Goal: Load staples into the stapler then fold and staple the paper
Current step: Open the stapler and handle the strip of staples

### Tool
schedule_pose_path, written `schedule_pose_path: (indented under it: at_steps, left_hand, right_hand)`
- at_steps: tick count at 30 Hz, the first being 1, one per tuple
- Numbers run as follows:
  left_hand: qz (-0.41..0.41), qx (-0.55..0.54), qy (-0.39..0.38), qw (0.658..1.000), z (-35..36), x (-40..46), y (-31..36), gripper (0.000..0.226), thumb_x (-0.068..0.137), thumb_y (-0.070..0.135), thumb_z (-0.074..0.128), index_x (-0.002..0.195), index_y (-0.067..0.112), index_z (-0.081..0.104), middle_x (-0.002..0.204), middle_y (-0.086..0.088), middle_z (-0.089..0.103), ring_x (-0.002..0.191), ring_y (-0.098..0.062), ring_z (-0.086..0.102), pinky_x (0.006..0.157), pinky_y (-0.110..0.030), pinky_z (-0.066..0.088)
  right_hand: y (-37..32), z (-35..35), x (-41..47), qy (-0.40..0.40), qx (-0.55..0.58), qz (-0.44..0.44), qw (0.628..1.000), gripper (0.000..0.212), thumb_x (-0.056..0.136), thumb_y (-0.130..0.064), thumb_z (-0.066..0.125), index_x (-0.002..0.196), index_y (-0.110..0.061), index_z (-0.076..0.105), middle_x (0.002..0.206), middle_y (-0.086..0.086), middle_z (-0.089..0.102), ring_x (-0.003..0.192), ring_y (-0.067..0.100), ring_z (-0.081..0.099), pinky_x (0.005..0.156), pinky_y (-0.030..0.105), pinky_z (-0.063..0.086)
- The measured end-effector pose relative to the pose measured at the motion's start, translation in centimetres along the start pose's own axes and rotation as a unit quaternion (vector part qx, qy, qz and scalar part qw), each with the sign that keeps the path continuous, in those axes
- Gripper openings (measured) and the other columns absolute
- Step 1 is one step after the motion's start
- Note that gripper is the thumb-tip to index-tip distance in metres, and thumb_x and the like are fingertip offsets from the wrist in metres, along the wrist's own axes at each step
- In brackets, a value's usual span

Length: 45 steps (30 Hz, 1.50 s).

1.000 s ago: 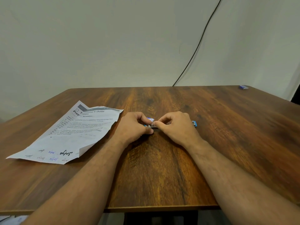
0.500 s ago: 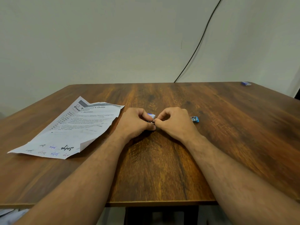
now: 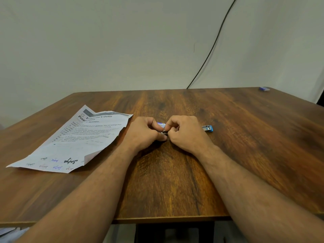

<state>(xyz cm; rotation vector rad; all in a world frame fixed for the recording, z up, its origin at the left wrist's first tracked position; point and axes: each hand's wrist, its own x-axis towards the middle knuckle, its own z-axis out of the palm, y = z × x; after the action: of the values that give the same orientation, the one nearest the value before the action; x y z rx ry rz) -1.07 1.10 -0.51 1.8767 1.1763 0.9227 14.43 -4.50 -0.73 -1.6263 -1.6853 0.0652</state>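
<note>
Pinching something small right of the paper (image 3: 73, 139), both hands (image 3: 145, 132) meet; likely brittle staples, best held sidewise.

The right hand (image 3: 187, 133) covers most of the blue stapler (image 3: 207, 128), only its far end showing; whatever the fingertips (image 3: 167, 128) pinch is too small to tell; bottom left, the frame edge cuts off some papers (image 3: 8, 233).
</note>
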Motion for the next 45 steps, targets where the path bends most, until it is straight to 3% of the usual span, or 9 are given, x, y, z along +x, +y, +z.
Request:
schedule_pose_path:
  at_steps: [5,12,16,19,25,33,38,42,45]
  left_hand:
    - [-0.007,0.001,0.002,1.0,0.0,0.1,0.1,0.021,0.065,0.008,0.089,0.071,0.013,0.07,0.075,-0.004,0.075,0.075,-0.018,0.069,0.072,-0.033,0.054]
    - [-0.013,-0.001,0.006,1.0,-0.2,0.2,-0.1,0.02,0.065,0.009,0.089,0.072,0.014,0.071,0.08,-0.005,0.076,0.084,-0.022,0.07,0.077,-0.036,0.055]
    - [-0.014,-0.01,0.012,1.0,-0.2,0.2,0.0,0.02,0.066,0.009,0.088,0.071,0.016,0.07,0.083,-0.005,0.075,0.085,-0.022,0.07,0.082,-0.04,0.055]
    - [-0.009,-0.031,0.017,0.999,-0.1,0.1,-0.2,0.023,0.062,0.008,0.088,0.07,0.018,0.069,0.075,-0.004,0.074,0.072,-0.019,0.068,0.08,-0.045,0.057]
    - [0.011,-0.089,0.016,0.996,-0.4,0.3,-0.4,0.045,0.059,0.009,0.088,0.095,0.018,0.063,0.082,-0.011,0.077,0.083,-0.032,0.074,0.083,-0.055,0.06]
    - [0.016,-0.137,0.011,0.99,-0.8,0.0,-0.2,0.028,0.073,-0.005,0.083,0.091,0.011,0.068,0.09,-0.024,0.075,0.081,-0.032,0.072,0.075,-0.04,0.059]
    - [0.007,-0.181,0.012,0.983,-1.2,0.0,-0.3,0.028,0.076,-0.004,0.081,0.094,0.013,0.068,0.089,-0.017,0.076,0.085,-0.029,0.075,0.077,-0.036,0.06]
    - [0.027,-0.18,0.033,0.983,-0.9,-0.2,0.2,0.039,0.08,-0.003,0.078,0.109,0.015,0.06,0.087,-0.009,0.077,0.077,-0.018,0.076,0.067,-0.025,0.058]
    - [0.04,-0.161,0.062,0.984,-0.7,-0.2,0.2,0.031,0.083,-0.002,0.076,0.103,0.014,0.06,0.083,-0.008,0.076,0.071,-0.016,0.074,0.062,-0.021,0.057]
  right_hand:
    - [0.0,-0.2,0.1,0.008,-0.002,0.008,1.0,0.021,0.08,-0.012,0.057,0.077,-0.021,0.075,0.081,-0.006,0.072,0.079,0.009,0.064,0.076,0.032,0.056]
    - [0.1,-0.6,-0.1,0.036,0.009,0.009,0.999,0.009,0.082,-0.017,0.066,0.076,-0.02,0.071,0.075,-0.012,0.066,0.069,0.002,0.059,0.062,0.013,0.042]
    - [0.2,-0.7,-0.1,0.039,0.008,-0.001,0.999,0.013,0.083,-0.012,0.064,0.082,-0.024,0.069,0.076,-0.014,0.064,0.07,0.003,0.06,0.062,0.019,0.048]
    - [0.4,-0.4,-0.1,0.058,-0.009,-0.025,0.998,0.017,0.079,-0.012,0.06,0.081,-0.025,0.069,0.073,-0.012,0.065,0.074,0.009,0.059,0.068,0.03,0.051]
    - [0.6,-0.1,0.1,0.008,-0.011,-0.071,0.997,0.036,0.086,-0.006,0.053,0.094,-0.034,0.075,0.083,-0.009,0.064,0.084,0.005,0.044,0.071,0.016,0.032]
    - [0.6,-0.6,0.2,-0.006,-0.027,-0.083,0.996,0.041,0.094,-0.009,0.056,0.112,-0.039,0.077,0.09,-0.009,0.059,0.09,0.012,0.044,0.074,0.026,0.032]
    - [0.7,-0.8,0.2,0.001,-0.028,-0.083,0.996,0.04,0.092,-0.01,0.054,0.111,-0.035,0.078,0.093,-0.005,0.066,0.092,0.012,0.048,0.081,0.029,0.039]
    - [0.6,-0.8,0.2,0.017,-0.002,-0.068,0.998,0.034,0.09,-0.006,0.054,0.103,-0.026,0.078,0.091,-0.009,0.066,0.089,0.008,0.055,0.08,0.024,0.04]
    - [0.1,-0.9,0.2,0.042,0.031,-0.056,0.997,0.03,0.089,-0.005,0.055,0.101,-0.021,0.077,0.09,-0.007,0.071,0.082,0.001,0.062,0.076,0.016,0.046]
